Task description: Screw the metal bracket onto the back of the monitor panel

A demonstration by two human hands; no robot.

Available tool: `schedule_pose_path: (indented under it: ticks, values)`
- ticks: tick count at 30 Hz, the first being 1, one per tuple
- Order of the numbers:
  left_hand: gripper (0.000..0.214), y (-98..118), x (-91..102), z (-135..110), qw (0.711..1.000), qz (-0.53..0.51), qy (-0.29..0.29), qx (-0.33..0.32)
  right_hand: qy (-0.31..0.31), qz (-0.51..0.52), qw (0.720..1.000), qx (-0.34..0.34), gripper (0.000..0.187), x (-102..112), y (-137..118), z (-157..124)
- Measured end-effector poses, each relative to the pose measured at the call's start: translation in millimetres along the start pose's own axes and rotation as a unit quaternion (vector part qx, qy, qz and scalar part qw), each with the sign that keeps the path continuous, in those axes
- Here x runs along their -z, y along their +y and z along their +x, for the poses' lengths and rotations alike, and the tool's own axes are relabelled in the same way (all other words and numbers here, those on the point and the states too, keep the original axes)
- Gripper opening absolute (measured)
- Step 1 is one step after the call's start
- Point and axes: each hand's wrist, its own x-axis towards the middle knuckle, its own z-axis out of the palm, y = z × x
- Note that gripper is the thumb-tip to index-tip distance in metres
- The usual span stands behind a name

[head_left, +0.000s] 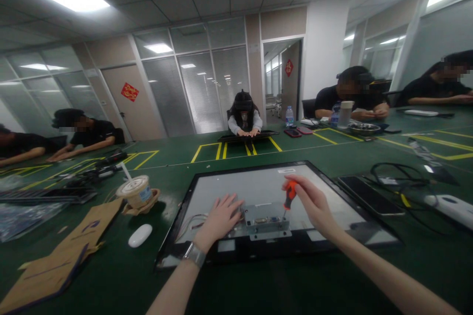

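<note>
A flat display panel [258, 184] with a black frame lies back side up before me. On its near part sits a metal bracket [266, 226] with connector ports. In my right hand [312, 202] is a screwdriver [291, 193] with a red and black handle, held nearly upright, its tip down at the bracket's right end. My left hand [221, 216] lies flat on the panel, fingers spread, beside the bracket's left end and close to some thin wires [194, 223]. Whether its fingertips touch the bracket I cannot tell.
Left of the panel are a white earbud-like case [140, 235], an iced drink cup [133, 191] and flattened cardboard [62, 256]. A phone [369, 196], black cables [401, 177] and a white device [453, 209] lie right. Across the table a person [244, 118] works; others sit at both sides.
</note>
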Motion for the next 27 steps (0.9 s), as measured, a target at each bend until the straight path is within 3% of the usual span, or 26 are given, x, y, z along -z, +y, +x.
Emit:
schedule_pose_path:
  ticks: [4,10,16,22,27]
  values:
    - [0.048,0.3,0.4,0.4,1.000,0.002,-0.001,0.002,-0.003,-0.023,1.000,0.017,0.022,-1.7,2.4,-1.5]
    - [0.048,2.2,2.2,-0.4,1.000,0.009,-0.001,-0.001,0.054,-0.119,0.985,0.109,0.014,-0.2,4.4,-3.4]
    - [0.048,2.6,2.7,-0.4,1.000,0.020,-0.003,0.004,-0.017,-0.109,0.984,0.141,0.034,-0.1,2.1,-7.2]
    - [0.048,2.3,2.4,-1.1,1.000,0.012,-0.002,0.001,0.013,-0.131,0.978,0.163,0.024,-0.1,-1.4,-4.7]
    - [0.048,2.8,2.5,-1.0,1.000,0.017,-0.001,0.004,-0.025,-0.105,0.984,0.145,0.038,0.9,1.0,-5.2]
